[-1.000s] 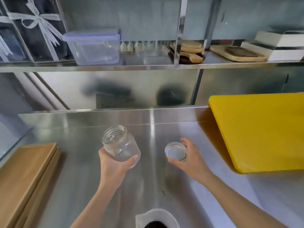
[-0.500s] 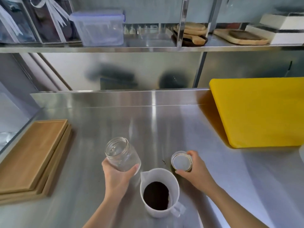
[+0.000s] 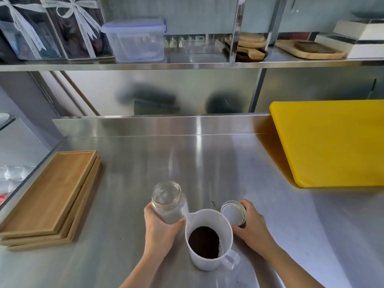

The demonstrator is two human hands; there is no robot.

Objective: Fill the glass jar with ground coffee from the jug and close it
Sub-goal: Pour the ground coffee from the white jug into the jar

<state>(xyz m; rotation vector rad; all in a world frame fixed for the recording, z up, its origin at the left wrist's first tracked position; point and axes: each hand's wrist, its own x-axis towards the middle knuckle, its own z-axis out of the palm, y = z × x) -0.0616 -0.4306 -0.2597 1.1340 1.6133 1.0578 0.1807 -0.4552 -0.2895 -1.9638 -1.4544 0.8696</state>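
The person is standing at a steel counter (image 3: 207, 163) with both hands working low in front of them. The left hand (image 3: 160, 227) is wrapping around the lower body of the glass jar (image 3: 168, 202), fingers and thumb closing firmly on the glass from either side. The jar is open at the mouth, looking empty, and is leaning a little away from the person; whether its base is resting on the counter I cannot tell, since the hand is covering it.

The right hand (image 3: 251, 223) is gripping the lid (image 3: 233, 213) by its rim, thumb on the near edge and fingers curling over the far edge. The lid is sitting tilted, its pale inner face turned towards the jug, and it is apart from the jar.

Between the two hands the white jug (image 3: 209, 238) is standing upright on the counter, spout pointing towards the jar and almost touching the left thumb, handle pointing to the near right. Dark ground coffee (image 3: 204, 242) is lying in its bottom. Neither hand is holding the jug.

Off to the left a stack of wooden trays (image 3: 49, 198) is lying flat, and a yellow cutting board (image 3: 330, 142) is resting to the right.
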